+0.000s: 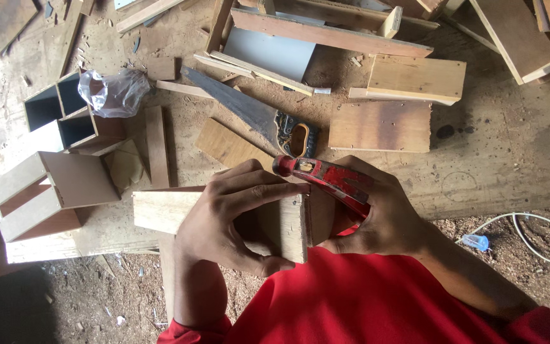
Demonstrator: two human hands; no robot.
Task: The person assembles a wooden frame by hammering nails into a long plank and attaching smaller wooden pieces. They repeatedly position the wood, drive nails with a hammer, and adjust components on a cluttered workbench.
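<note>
**Plank end and red hammer at the bench edge**

I have a pale wooden plank (pixel 224 220) lying across the near edge of the workbench (pixel 498 165), its cut end facing right, just in front of my chest. My left hand (pixel 230 216) is wrapped over that end, fingers curled across the top face and thumb tucked under the bottom edge, so it is closed firmly on the wood. My right hand (pixel 377 213) is closed around a red hammer (pixel 329 181), gripped close to the head, with the worn head resting at the plank's upper corner and touching my left fingertips.

Just beyond the hammer lies a handsaw (pixel 256 118), its blade slanting up to the left and its dark handle nearest my hands. A small flat wooden offcut (pixel 227 145) sits beside the saw blade, and a wider board (pixel 380 126) lies to the right of the handle, with a lighter block (pixel 415 78) above it. At the far left are open boxes made of panel board (pixel 52 185), and a crumpled clear plastic bag (pixel 114 92) rests on one of them. A white cable (pixel 529 220) loops over the sawdust-covered ground to my right, near a small blue object I cannot identify.
</note>
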